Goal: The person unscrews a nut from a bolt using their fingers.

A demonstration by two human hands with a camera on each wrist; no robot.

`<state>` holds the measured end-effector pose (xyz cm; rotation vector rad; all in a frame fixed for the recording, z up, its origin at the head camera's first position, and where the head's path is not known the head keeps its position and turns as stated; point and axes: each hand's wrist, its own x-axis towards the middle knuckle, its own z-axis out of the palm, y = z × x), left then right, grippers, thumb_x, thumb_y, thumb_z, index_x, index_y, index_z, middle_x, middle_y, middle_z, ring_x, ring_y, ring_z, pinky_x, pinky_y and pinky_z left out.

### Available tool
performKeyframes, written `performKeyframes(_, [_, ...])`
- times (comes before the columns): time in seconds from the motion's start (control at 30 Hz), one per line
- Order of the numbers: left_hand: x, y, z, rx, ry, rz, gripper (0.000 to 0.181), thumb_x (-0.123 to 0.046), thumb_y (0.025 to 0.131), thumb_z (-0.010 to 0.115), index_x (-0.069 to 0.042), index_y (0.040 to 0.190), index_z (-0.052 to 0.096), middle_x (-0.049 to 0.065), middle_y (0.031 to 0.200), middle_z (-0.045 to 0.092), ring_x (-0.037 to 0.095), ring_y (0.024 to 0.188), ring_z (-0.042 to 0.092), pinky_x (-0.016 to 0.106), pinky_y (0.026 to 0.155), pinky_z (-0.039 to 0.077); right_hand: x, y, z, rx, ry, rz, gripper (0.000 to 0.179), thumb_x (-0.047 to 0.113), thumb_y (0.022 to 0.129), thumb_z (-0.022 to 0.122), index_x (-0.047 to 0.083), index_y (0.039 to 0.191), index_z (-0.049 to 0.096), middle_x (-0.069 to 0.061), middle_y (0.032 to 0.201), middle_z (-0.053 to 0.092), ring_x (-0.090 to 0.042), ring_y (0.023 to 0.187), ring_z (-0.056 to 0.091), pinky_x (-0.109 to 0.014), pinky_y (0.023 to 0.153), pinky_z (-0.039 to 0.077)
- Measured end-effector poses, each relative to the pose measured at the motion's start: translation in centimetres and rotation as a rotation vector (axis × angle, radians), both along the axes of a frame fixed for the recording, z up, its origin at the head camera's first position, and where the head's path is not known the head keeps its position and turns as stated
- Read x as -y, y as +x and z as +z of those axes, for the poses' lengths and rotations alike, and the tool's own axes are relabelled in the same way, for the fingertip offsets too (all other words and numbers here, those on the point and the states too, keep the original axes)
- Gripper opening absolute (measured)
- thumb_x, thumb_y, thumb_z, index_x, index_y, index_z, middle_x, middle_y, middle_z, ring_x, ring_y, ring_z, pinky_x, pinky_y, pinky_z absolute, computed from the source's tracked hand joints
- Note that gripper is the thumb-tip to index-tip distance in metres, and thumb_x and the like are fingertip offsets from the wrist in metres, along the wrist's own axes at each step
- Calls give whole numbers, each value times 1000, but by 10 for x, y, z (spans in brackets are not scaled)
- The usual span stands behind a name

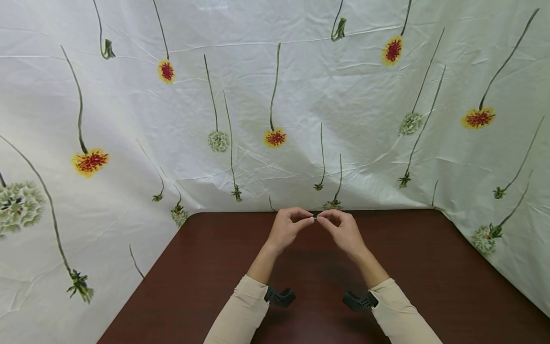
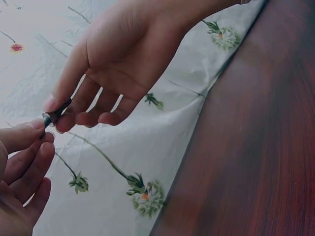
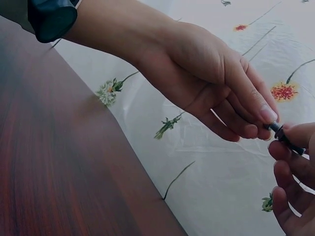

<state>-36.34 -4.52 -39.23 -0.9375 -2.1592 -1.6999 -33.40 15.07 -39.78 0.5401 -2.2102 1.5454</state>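
Note:
A small bolt (image 1: 315, 218) is held between both hands above the table's far side. In the right wrist view the bolt (image 3: 276, 128) shows a silver threaded part and a dark, thicker end. My left hand (image 1: 288, 229) pinches the threaded end between thumb and fingertips. From the other side my right hand (image 1: 345, 233) pinches the dark end, which the left wrist view shows as a short dark cylinder (image 2: 63, 108). Fingertips of the two hands nearly meet, hiding parts of the bolt.
Beneath the hands lies a dark red-brown wooden table (image 1: 206, 267). A white cloth (image 1: 240, 167) printed with flowers hangs behind it and along both sides. Black wrist devices (image 1: 280, 297) sit at the inner side of each wrist, over light sleeves (image 1: 240, 310).

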Motion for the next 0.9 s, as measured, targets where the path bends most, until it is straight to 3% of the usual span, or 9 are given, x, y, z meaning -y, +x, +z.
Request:
performKeyframes(0.23, [2,25,22,-15,-5,-17,11,2,94,73,9,103,76,20,101,75,31,94,70,35,82,54,0,0,0,-18,-4,17,21,12,97,75,0,115,73,-12,111,72,-29,99,69,-42,83,53])
performKeyframes(0.43, [2,27,23,-30,-6,-9,11,2,94,73,8,103,76,19,101,75,31,94,69,36,82,54,0,0,-1,-5,-4,-10,19,16,99,74,3,113,75,-8,106,73,-24,94,67,-38,80,52])
performKeyframes(0.63, [3,26,22,-19,-11,-16,12,3,95,73,10,104,75,21,101,74,33,95,69,35,82,54,-1,-1,-2,-22,-13,19,18,9,96,76,1,112,73,-12,110,71,-29,98,68,-42,82,52])
performKeyframes(0.8, [3,27,23,-26,-12,-7,11,2,94,73,9,103,76,20,101,75,32,94,70,35,82,54,0,-1,-2,-1,-9,12,24,17,100,73,1,118,73,-11,110,72,-27,98,66,-40,82,51])
performKeyframes(0.9, [3,27,23,-28,-13,-7,12,2,94,73,10,104,75,20,101,75,33,94,70,36,82,54,0,0,-1,19,-5,-1,22,20,101,72,3,113,75,-8,105,73,-24,94,65,-39,80,51])
